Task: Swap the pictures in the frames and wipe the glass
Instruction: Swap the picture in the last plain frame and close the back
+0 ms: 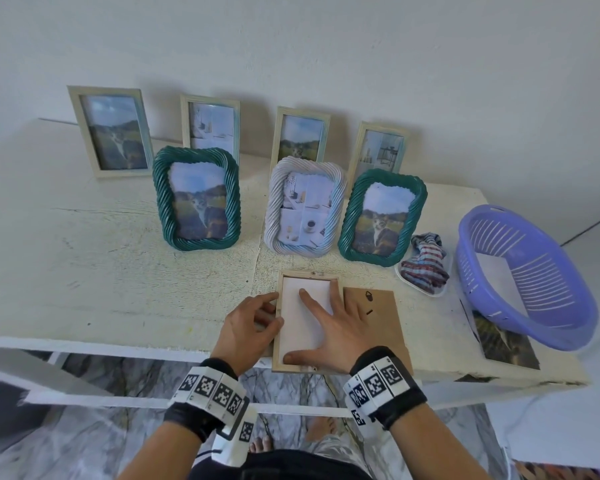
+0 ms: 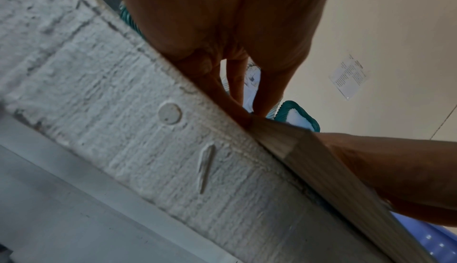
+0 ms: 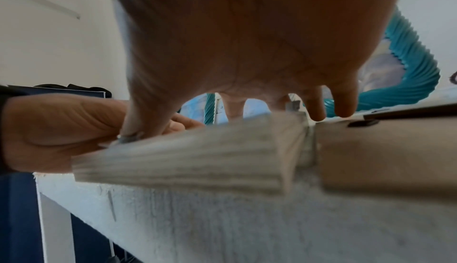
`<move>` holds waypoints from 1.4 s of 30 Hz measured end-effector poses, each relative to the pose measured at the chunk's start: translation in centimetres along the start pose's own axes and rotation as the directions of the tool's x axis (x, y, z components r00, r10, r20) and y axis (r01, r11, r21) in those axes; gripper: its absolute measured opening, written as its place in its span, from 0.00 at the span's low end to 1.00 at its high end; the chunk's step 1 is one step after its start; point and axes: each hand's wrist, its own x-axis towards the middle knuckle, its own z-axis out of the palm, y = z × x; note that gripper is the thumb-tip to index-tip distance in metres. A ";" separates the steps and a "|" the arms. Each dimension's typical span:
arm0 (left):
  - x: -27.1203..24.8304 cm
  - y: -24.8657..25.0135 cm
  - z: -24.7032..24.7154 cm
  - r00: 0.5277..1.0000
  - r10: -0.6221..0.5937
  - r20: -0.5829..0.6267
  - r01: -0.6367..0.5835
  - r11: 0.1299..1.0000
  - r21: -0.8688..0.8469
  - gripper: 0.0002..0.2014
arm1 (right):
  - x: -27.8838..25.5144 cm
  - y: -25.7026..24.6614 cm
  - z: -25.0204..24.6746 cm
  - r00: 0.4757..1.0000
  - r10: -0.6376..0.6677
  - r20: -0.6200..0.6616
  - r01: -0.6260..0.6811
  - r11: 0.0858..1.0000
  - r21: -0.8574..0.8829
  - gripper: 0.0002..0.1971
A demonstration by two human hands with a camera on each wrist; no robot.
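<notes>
A pale wooden frame point(image 1: 308, 274) lies face down at the table's front edge, with the white back of a picture point(image 1: 300, 336) inside it. My right hand point(image 1: 326, 323) lies flat on that paper, fingers spread and pressing. My left hand point(image 1: 257, 318) grips the frame's left rail with curled fingers. The brown backing board point(image 1: 381, 323) rests just right of the frame. In the right wrist view the palm point(image 3: 247, 52) hovers over the frame's rail point(image 3: 197, 159). A checked cloth point(image 1: 425, 266) sits on a small white dish further right.
Several framed pictures stand at the back, among them two green rope frames point(image 1: 196, 199) and a white one point(image 1: 303, 204). A purple basket point(image 1: 534, 327) at the right holds a white sheet. A loose cat picture point(image 1: 506, 344) lies partly beneath it.
</notes>
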 end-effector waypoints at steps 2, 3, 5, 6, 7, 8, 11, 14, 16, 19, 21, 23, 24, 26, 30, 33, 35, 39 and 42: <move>0.0 0.0 0.0 1.000 0.007 -0.004 -0.007 1.000 -0.002 0.20 | -0.1 -0.1 -0.3 1.000 -0.007 0.008 0.007 1.000 0.007 0.58; 0.0 -0.1 0.0 1.000 0.008 -0.004 -0.008 1.000 -0.004 0.20 | -0.1 -0.1 -0.4 1.000 -0.010 0.007 0.010 1.000 0.015 0.58; 0.0 -0.1 0.0 1.000 0.008 -0.004 -0.008 1.000 -0.007 0.20 | -0.1 -0.2 -0.5 1.000 -0.012 -0.006 0.012 1.000 0.026 0.59; 0.0 -0.1 0.0 1.000 0.007 -0.001 -0.007 1.000 -0.008 0.20 | -0.1 -0.2 -0.5 1.000 -0.011 -0.015 0.011 0.999 0.031 0.60; 0.0 0.0 0.0 1.000 0.006 0.001 -0.006 1.000 -0.010 0.20 | -0.1 -0.2 -0.5 1.000 -0.009 -0.023 0.010 0.999 0.034 0.60; 0.0 0.0 0.0 1.000 0.006 0.002 -0.006 1.000 -0.011 0.20 | 0.0 -0.2 -0.5 1.000 -0.009 -0.029 0.010 0.999 0.032 0.60; 0.0 0.0 0.0 1.000 0.001 0.007 -0.001 1.000 -0.008 0.20 | 0.1 -0.3 -0.5 0.998 -0.006 -0.056 0.006 1.000 0.007 0.59; 0.0 -0.1 -0.1 1.000 -0.001 0.015 0.001 1.000 -0.001 0.20 | 0.1 -0.2 -0.6 0.998 -0.007 -0.056 0.007 1.000 0.010 0.58; 0.0 0.0 -0.1 1.000 -0.002 0.012 0.002 1.000 -0.001 0.20 | 0.0 -0.1 -0.6 0.999 -0.011 -0.043 0.011 1.000 0.004 0.59; 0.0 0.1 0.0 1.000 -0.006 -0.003 0.006 1.000 -0.011 0.20 | 0.1 0.2 -0.7 1.000 -0.014 -0.025 0.013 1.000 -0.010 0.60; -0.1 0.2 0.1 1.000 -0.007 -0.005 0.007 1.000 -0.014 0.19 | 0.3 0.1 -0.5 1.000 -0.012 -0.003 0.012 1.000 -0.023 0.61; -0.1 0.3 0.1 1.000 -0.011 -0.005 0.011 1.000 -0.014 0.19 | 0.5 0.0 -0.3 1.000 -0.008 0.009 0.008 0.999 -0.033 0.62; -0.1 0.3 0.1 1.000 -0.013 -0.006 0.013 1.000 -0.012 0.19 | 0.6 -0.1 -0.3 1.000 -0.007 0.013 0.008 0.999 -0.036 0.62; -0.1 0.3 0.1 1.000 -0.013 -0.008 0.013 1.000 -0.007 0.19 | 0.5 -0.3 -0.3 1.000 -0.006 0.015 0.007 1.000 -0.027 0.63; 0.0 0.3 0.0 1.000 -0.007 0.000 0.007 1.000 -0.002 0.19 | 0.3 -0.6 -0.5 1.000 0.001 -0.026 -0.001 1.000 -0.011 0.64; 0.0 -0.1 -0.1 1.000 0.003 0.019 -0.003 1.000 -0.002 0.20 | 0.1 -0.7 -0.5 0.995 0.007 -0.098 -0.010 1.000 -0.029 0.60; 0.1 -0.3 -0.2 1.000 0.006 0.024 -0.006 1.000 0.002 0.20 | -0.2 -0.7 -0.6 0.994 -0.001 -0.112 -0.002 1.000 -0.024 0.57; 0.0 0.1 -0.2 1.000 0.001 -0.003 -0.001 0.998 -0.059 0.14 | -0.8 -0.9 -1.2 0.981 -0.030 -0.190 0.036 0.999 0.028 0.55; -0.3 1.5 -0.4 0.999 -0.018 -0.042 0.010 0.980 -0.198 0.18 | -1.3 -0.9 -1.4 0.964 -0.030 -0.264 0.069 0.988 0.141 0.57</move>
